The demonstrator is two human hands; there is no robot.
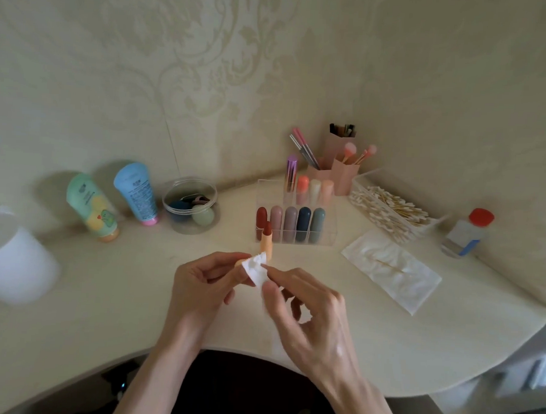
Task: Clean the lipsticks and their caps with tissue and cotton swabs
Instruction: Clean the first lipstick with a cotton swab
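Over table (105, 293), left hand (199, 285) holds cap (241, 263) (peach), right hand (310, 315) pinches tissue (256, 268).

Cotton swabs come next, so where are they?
Head view, right side: the cotton swabs lie between the pink brush cups and the red-capped bottle, behind the flat tissue.

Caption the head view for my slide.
Left hand holds an orange piece; right hand pinches tissue against it, near uncapped lipstick.

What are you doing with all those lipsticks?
It's cleaning time. The left hand holds a small peach piece, probably a cap, while the right hand pinches a scrap of tissue against it. An open lipstick stands up just behind them. More lipsticks wait in the clear organizer.
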